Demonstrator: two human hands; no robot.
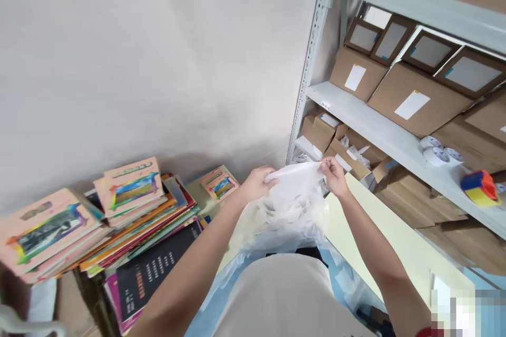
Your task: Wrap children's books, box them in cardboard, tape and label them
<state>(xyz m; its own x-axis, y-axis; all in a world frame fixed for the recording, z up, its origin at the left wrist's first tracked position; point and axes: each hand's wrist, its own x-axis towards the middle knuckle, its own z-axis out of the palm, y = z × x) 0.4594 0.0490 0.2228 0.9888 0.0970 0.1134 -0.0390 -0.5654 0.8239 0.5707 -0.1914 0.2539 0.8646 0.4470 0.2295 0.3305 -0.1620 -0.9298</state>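
Stretched between my two hands is a thin white plastic bag (297,175), held up by its top edge above the table. My left hand (259,183) pinches its left corner, with thumb and fingers closed. At the right corner, the fingers of my right hand (334,175) are closed on the edge. Directly below it lies a heap of crumpled, see-through white plastic (292,216), close to my body. Whether the bag is joined to this heap I cannot tell.
Stacked books (134,189) and magazines stand to the left, with a small book (220,183) by the wall. A pale yellow tabletop (379,231) extends right. Metal shelves (367,124) hold cardboard boxes (407,97), tape rolls (437,156) and a coloured tape dispenser (479,187).
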